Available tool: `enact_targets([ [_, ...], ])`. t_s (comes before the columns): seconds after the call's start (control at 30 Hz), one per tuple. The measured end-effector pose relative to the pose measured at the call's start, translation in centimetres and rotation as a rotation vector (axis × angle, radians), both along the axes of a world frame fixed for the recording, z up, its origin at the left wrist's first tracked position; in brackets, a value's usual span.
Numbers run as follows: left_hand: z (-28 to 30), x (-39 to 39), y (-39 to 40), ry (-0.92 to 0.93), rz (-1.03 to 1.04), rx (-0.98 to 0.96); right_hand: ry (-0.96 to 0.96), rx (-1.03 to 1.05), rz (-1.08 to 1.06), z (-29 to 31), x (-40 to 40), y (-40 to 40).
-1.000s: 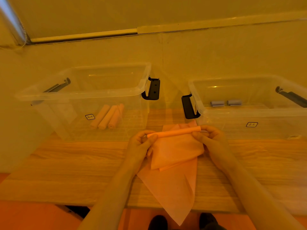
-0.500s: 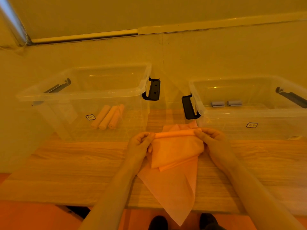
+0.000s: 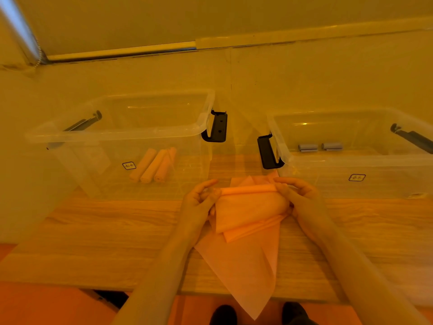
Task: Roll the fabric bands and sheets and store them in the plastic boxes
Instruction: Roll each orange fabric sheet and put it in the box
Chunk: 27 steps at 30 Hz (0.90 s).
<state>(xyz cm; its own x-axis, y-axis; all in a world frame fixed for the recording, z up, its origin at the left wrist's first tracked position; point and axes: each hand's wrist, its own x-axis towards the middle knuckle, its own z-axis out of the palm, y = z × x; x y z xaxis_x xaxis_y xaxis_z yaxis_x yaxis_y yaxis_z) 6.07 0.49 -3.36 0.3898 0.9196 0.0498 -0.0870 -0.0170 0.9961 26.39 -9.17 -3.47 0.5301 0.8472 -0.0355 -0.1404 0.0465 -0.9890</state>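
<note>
Wooden bench [image 3: 93, 231], two clear boxes behind. Both hands, left [image 3: 199, 202] and right [image 3: 302, 202], pinch the sheet [image 3: 248, 207] roll's ends; roll slightly thicker than a second ago. Rolling continues; tail overhangs the edge.

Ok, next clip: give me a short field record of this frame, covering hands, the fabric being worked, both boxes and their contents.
left hand: pinches the left end of the roll
right hand: pinches the right end of the roll
orange sheet: rolled only at its far edge, the rest loose, a corner hanging over the table edge
left box: open, three orange rolls side by side
right box: open, two grey rolls end to end
stage: rolling under way, nothing stored from this sheet yet
</note>
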Motion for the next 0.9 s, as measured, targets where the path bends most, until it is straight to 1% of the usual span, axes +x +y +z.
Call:
enact_targets([
  [0.13, -0.17, 0.2, 0.01, -0.05, 0.024, -0.049, 0.061, 0.004, 0.006, 0.12, -0.02, -0.07],
  [0.27, 0.48, 0.17, -0.48, -0.109, -0.004, -0.101, 0.097, 0.015, 0.047, 0.45, -0.37, -0.18],
  [0.37, 0.49, 0.03, -0.37, -0.084, 0.022, -0.115, 0.129, 0.015, 0.067, 0.56, -0.52, -0.09],
  [0.5, 0.51, -0.14, -0.28, -0.035, 0.035, -0.121, 0.169, 0.005, 0.042, 0.51, -0.46, 0.09],
  [0.7, 0.39, 0.08, -0.28, -0.048, 0.041, -0.072, 0.116, -0.006, 0.044, 0.3, -0.32, 0.03],
  [0.77, 0.39, 0.15, -0.27, -0.061, 0.03, -0.083, 0.113, -0.016, 0.054, 0.26, -0.21, 0.05],
  [0.9, 0.48, 0.33, -0.55, -0.101, 0.023, -0.139, 0.186, 0.011, 0.075, 0.2, -0.08, 0.03],
])
